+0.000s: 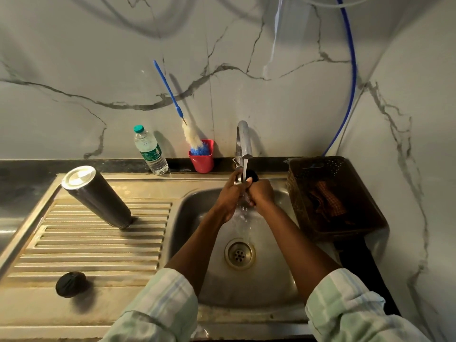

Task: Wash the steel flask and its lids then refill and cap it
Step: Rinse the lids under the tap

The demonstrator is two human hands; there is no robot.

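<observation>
Steel flask inverted on drainboard, axis vertical; both hands' fingers clamp lid under tap.

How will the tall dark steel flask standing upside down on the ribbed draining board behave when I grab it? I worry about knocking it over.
The tall dark steel flask looks tippy: it is tall and narrow and stands on the ribbed draining board. Inverted, it is probably empty and fairly light. Its smooth wall may be wet and slippery, so grip low and firmly.
</observation>
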